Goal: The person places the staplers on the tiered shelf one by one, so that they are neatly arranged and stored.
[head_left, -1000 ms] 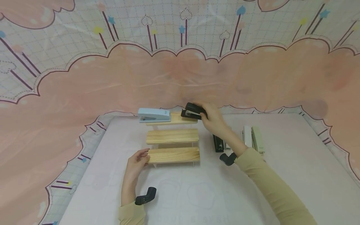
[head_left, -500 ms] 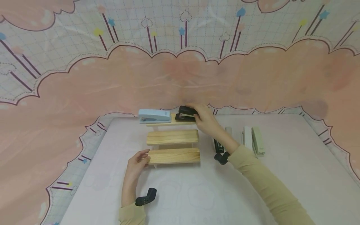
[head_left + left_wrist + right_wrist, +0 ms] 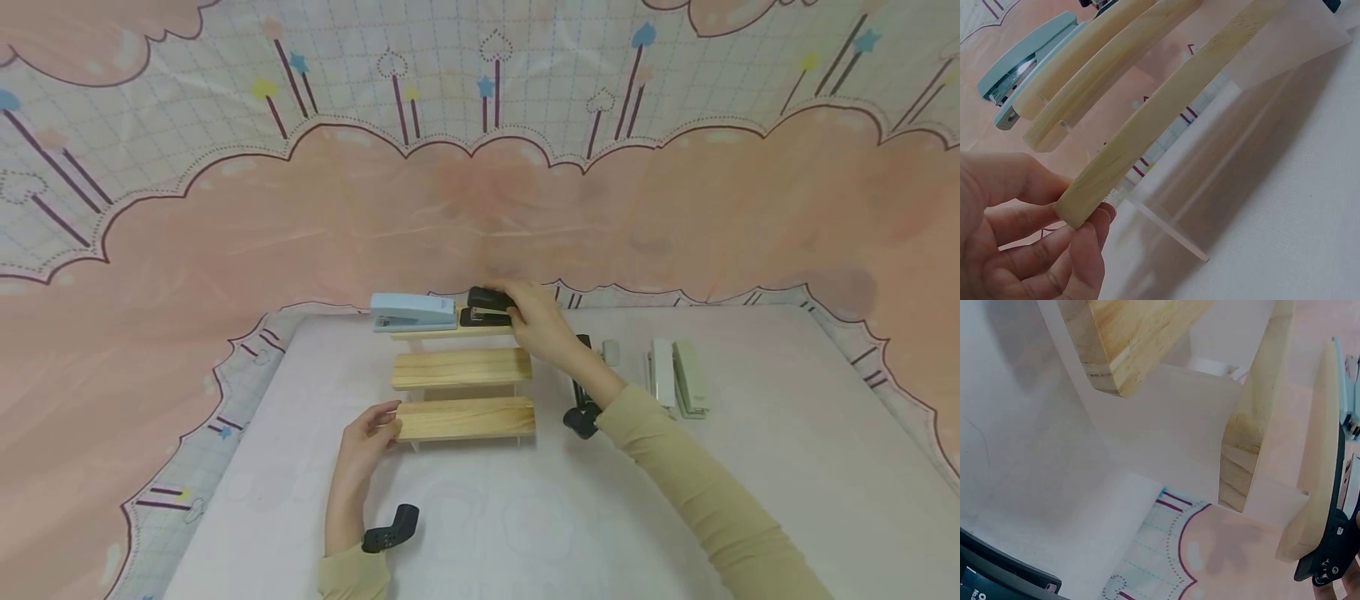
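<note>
"What have you got hold of?"

"My right hand (image 3: 536, 321) grips the rear end of a black stapler (image 3: 486, 307): thumb on the near side, the other fingers over the far side, parted only as wide as its body. My left hand (image 3: 367, 429) pinches the left end of the front board (image 3: 465, 421) on a three-step stand."

"Where is that stapler?"

"On the top board (image 3: 1319, 481), its nose toward the light blue stapler (image 3: 414, 310) and just beside it. Whether the two touch, I can't tell."

"Do the wrist cameras add anything?"

"The right one shows the black stapler's rear reaching past the board's end, which my hand covers in the head view. Only a few of my fingers come into it, at the edge. It also shows a second black stapler (image 3: 1004, 569) on the table, partly hidden from the head camera by my right forearm (image 3: 592, 371). The left one shows my fingertips curled round the board's end, and a pale leg (image 3: 1169, 228) below."

"And only from the head?"

"The white stapler (image 3: 662, 372) and green stapler (image 3: 690, 379), side by side on the right."
</note>
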`<action>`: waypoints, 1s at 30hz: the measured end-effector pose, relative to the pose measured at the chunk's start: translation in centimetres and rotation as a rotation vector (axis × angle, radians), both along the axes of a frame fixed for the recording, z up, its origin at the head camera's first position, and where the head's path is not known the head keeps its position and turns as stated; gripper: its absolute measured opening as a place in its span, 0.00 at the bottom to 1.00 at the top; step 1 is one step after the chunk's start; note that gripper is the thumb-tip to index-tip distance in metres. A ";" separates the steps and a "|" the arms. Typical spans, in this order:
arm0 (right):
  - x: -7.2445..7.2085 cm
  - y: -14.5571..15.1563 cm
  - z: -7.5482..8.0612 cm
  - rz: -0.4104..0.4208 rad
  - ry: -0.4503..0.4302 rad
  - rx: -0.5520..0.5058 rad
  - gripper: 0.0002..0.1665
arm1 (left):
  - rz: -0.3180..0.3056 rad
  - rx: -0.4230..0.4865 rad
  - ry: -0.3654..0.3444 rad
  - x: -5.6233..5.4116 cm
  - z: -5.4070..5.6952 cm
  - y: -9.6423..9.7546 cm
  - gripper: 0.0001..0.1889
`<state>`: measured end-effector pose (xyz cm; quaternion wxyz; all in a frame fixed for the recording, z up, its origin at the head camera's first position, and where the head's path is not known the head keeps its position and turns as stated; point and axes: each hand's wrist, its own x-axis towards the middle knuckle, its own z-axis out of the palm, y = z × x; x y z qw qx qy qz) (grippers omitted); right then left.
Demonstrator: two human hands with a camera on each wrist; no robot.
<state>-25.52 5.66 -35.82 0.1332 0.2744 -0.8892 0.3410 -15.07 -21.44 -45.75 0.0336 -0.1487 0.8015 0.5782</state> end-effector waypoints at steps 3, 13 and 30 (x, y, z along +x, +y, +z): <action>0.0 -0.1 0.0 0.006 0.004 0.006 0.28 | 0.000 0.007 0.002 0.0 0.0 0.0 0.20; 0.1 -0.2 0.0 0.002 0.004 0.000 0.28 | -0.003 -0.003 -0.001 0.0 0.0 0.0 0.20; 0.1 0.1 -0.3 0.003 -0.061 -0.096 0.27 | 0.007 0.001 -0.011 0.0 0.0 0.1 0.21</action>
